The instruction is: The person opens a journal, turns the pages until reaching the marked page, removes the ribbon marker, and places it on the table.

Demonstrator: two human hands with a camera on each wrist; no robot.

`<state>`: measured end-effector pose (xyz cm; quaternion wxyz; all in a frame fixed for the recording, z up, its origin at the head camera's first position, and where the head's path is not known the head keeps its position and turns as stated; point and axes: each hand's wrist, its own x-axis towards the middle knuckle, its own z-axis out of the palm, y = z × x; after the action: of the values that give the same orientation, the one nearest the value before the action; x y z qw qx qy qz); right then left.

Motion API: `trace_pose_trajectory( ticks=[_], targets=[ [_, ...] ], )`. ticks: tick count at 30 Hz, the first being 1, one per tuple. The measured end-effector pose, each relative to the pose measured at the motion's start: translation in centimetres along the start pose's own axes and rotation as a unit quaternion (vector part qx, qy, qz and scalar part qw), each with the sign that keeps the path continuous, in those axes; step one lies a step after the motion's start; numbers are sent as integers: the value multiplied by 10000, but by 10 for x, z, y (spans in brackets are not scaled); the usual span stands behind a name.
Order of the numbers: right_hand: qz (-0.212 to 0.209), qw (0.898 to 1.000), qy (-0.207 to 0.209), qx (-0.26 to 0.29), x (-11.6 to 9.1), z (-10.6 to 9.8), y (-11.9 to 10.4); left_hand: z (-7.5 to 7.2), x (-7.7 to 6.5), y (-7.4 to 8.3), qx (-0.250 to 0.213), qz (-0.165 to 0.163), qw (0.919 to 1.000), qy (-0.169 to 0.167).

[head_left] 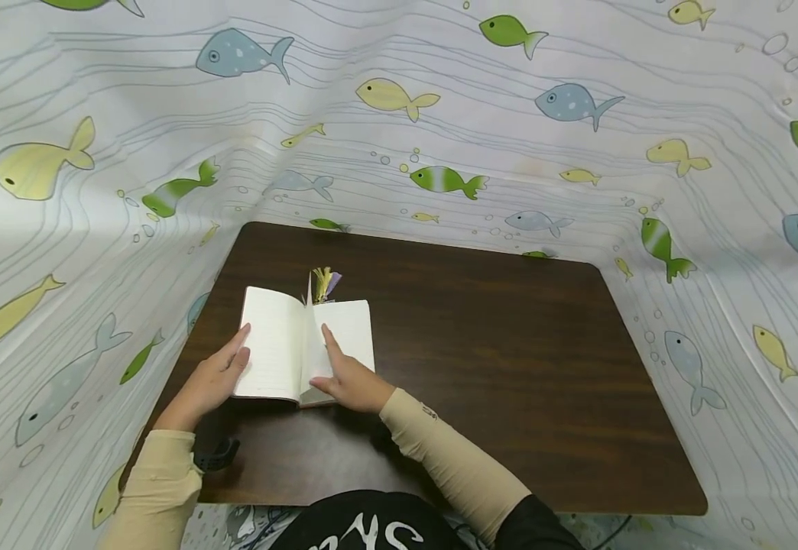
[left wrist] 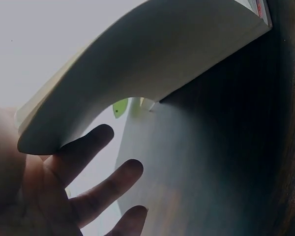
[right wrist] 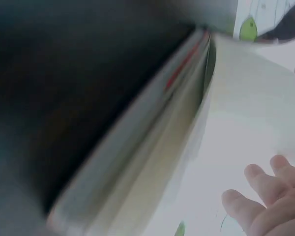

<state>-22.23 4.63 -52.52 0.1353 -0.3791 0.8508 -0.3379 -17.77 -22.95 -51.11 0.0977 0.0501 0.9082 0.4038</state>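
Observation:
An open notebook point(head_left: 271, 344) with pale pages lies at the left part of the dark table. At its left edge, my left hand point(head_left: 213, 382) holds the cover and pages, thumb on top. In the left wrist view, the fingers point(left wrist: 108, 189) spread beneath the bent notebook side point(left wrist: 137, 54). My right hand point(head_left: 358, 382) rests over the right-hand page, with index finger and thumb extended. Near the spine a single leaf point(head_left: 311, 336) stands partly lifted beside that hand. In the right wrist view, the fingers point(right wrist: 255, 196) lie against a pale page point(right wrist: 246, 113).
Yellow and purple tassels point(head_left: 326, 284) stick out at the notebook's top. The brown table point(head_left: 509, 367) extends to the right. A white fish-patterned sheet point(head_left: 440, 114) surrounds it on the far side and both flanks. A black strap-like device point(head_left: 216, 455) is by the left wrist.

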Motion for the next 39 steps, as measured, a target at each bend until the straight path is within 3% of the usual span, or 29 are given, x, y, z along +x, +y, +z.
trace_pose_trajectory(
  ticks=[9,15,18,23,27,31,39],
  targets=[
    [-510,9921,-633,-954,11,30,-11,2,-1,6,-130,-29,9999,5],
    [-585,9949,-668,-484,7,20,-2,4,1,4,89,-116,9999,33],
    [-385,9931,-509,-982,3,10,11,4,2,3,55,-59,9999,82],
    [508,9708,-613,-2261,-7,-9,38,4,3,0,35,-10,10000,17],
    [1088,9568,-834,-2563,-12,-20,49,4,0,-2,-8,40,10000,5],
    [1115,9468,-859,-2895,-16,-20,54,3,0,-1,7,40,10000,2],
    [1002,9311,-443,-3478,-18,-13,59,6,1,-1,91,29,10000,-25]
  ],
)
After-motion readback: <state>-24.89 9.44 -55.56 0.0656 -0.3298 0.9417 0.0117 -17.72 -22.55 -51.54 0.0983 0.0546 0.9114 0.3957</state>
